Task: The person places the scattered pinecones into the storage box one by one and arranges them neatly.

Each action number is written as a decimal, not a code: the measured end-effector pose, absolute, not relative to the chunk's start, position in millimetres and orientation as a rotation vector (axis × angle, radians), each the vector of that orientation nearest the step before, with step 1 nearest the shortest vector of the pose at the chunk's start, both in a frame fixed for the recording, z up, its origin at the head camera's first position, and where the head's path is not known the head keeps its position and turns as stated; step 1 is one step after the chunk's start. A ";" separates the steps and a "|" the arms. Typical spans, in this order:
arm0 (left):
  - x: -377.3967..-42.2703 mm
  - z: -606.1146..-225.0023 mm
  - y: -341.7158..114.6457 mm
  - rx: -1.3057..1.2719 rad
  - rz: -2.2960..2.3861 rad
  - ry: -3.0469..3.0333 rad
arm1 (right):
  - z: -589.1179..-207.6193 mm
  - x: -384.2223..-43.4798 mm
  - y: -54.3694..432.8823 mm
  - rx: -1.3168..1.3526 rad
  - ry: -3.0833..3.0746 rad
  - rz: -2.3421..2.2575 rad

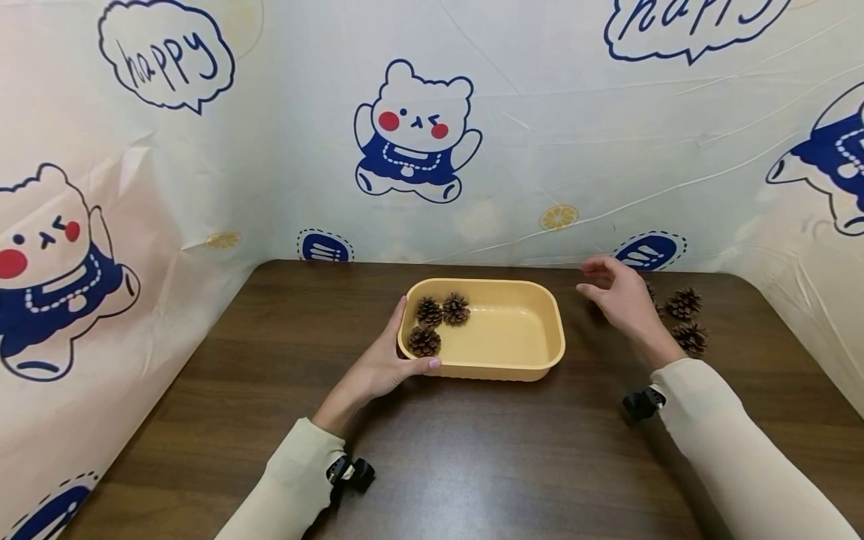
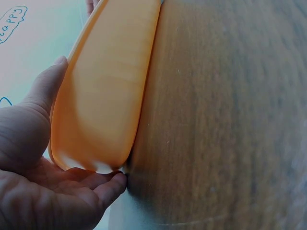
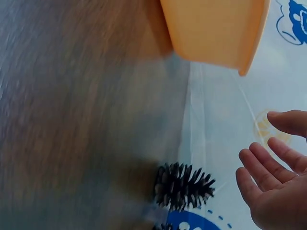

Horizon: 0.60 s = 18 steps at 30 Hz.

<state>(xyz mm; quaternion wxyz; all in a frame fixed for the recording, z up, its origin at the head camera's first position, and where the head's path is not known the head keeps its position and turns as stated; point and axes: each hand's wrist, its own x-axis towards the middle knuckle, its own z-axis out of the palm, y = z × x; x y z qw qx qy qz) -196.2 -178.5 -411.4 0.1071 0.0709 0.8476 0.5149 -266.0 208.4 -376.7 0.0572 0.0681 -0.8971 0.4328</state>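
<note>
A yellow rectangular plastic tub sits on the table, with three pine cones at its left end. My left hand grips that end, its thumb on the near rim. In the left wrist view, the fingers curl round the lower end of the tub. To the right of the tub my right hand is raised over the table, fingers apart and holding nothing. Beside and partly behind it lie more pine cones. One pine cone shows near the right hand in the right wrist view.
The dark wooden table has rounded far corners. A pale curtain printed with cartoon bears hangs along the back and both sides. Each wrist wears a small black camera.
</note>
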 end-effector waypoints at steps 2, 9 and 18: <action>-196.1 -411.5 -178.6 0.210 1.515 2.497 | -378.6 -266.9 211.3 0.189 -2.726 1.294; -195.7 -411.4 -177.9 0.211 1.524 2.497 | -386.5 -271.1 220.7 0.173 -2.736 1.238; -194.8 -411.1 -178.1 0.204 1.528 2.493 | -393.7 -275.3 227.7 0.127 -2.769 1.204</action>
